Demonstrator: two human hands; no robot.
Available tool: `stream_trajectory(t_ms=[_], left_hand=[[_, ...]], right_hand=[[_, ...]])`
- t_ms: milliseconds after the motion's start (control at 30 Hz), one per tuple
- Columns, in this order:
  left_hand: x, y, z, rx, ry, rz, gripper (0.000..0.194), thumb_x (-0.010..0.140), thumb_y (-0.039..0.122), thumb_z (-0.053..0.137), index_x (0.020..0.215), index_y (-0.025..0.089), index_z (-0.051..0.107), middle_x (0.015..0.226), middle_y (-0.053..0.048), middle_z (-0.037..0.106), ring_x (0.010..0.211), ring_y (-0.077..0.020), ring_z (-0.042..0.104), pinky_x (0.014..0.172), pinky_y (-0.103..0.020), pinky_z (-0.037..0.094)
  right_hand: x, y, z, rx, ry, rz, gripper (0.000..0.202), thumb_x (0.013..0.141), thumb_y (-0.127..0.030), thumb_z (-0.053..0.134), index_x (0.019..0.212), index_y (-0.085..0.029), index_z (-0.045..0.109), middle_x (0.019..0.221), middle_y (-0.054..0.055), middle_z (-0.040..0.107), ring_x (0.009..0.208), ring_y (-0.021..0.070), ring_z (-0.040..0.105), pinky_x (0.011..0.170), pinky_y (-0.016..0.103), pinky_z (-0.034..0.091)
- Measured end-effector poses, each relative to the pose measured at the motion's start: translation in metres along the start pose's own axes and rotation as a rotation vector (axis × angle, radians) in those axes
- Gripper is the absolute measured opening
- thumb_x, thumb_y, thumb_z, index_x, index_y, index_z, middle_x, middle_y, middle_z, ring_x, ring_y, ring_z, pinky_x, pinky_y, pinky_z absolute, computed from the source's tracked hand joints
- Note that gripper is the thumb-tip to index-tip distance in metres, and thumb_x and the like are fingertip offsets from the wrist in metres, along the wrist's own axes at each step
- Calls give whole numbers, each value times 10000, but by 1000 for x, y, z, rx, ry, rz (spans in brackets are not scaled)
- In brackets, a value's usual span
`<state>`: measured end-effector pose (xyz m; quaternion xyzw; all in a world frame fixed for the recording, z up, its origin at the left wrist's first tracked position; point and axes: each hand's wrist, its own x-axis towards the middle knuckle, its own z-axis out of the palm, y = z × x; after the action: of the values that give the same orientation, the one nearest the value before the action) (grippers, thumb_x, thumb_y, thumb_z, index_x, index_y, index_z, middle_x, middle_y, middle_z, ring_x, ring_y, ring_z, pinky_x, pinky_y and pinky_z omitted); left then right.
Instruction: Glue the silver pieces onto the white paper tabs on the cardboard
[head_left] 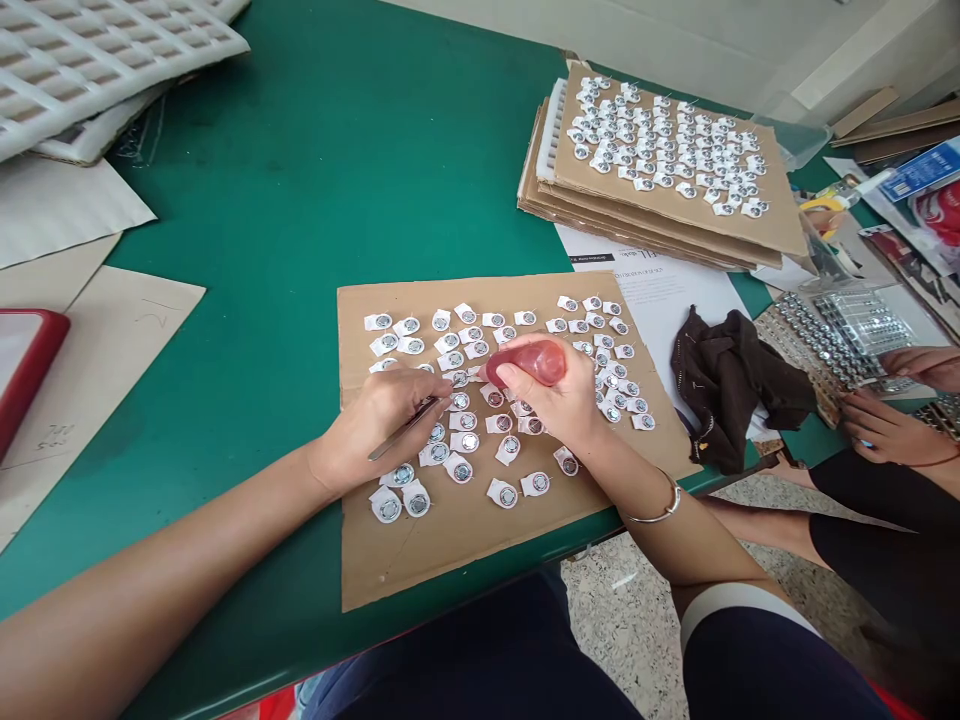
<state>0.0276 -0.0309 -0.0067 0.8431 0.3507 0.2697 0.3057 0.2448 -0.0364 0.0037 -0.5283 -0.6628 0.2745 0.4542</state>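
My left hand (382, 415) is closed around a pair of metal tweezers (403, 432), whose tips meet a small round piece on a white tab near the middle of the cardboard sheet (420, 555). In my closed right hand (566, 395) is a reddish translucent squeeze bottle (529, 362). Its narrow tip points left, close to the same piece. Rows of similar silver-ringed pieces on white tabs (460, 467) lie across the sheet, some hidden under my hands.
Behind the sheet is a stack of cardboard (555, 205) topped with many similar pieces. A dark brown cloth (739, 385) lies to the right, beside beaded strips (847, 335) and a co-worker's hands (877, 425). White gridded trays (112, 60) and a red-framed object (34, 360) occupy the left.
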Motion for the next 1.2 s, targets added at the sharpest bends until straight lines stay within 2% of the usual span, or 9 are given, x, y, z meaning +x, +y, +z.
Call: stream_trajectory(t_ms=[300, 433, 800, 1200], left_hand=[[-2, -5, 3, 4, 13, -5, 118, 893, 200, 500, 909, 163, 612, 734, -24, 625, 623, -120, 558, 591, -272, 421], [-1, -3, 3, -1, 14, -6, 163, 901, 240, 478, 907, 167, 623, 703, -31, 624, 603, -129, 566, 572, -267, 436], [-3, -12, 5, -50, 61, -63, 146, 859, 259, 550, 922, 173, 650, 823, -57, 673, 723, -155, 638, 618, -262, 490], [-3, -15, 5, -150, 35, -147, 150, 837, 230, 576, 947, 172, 659, 846, -48, 676, 720, -145, 636, 608, -255, 498]], right_hand=[[0, 2, 0, -13, -21, -45, 214, 716, -328, 701, 879, -206, 634, 853, 20, 693, 780, 141, 650, 744, 310, 529], [0, 2, -1, -15, -34, -82, 213, 722, -321, 701, 886, -204, 630, 844, 18, 687, 779, 137, 646, 726, 294, 527], [0, 1, 0, -22, -38, -96, 198, 725, -319, 699, 875, -211, 627, 839, 16, 684, 780, 143, 645, 725, 300, 523], [-2, 0, -1, -32, -45, -96, 183, 729, -310, 698, 871, -217, 629, 833, 6, 680, 789, 143, 643, 731, 301, 518]])
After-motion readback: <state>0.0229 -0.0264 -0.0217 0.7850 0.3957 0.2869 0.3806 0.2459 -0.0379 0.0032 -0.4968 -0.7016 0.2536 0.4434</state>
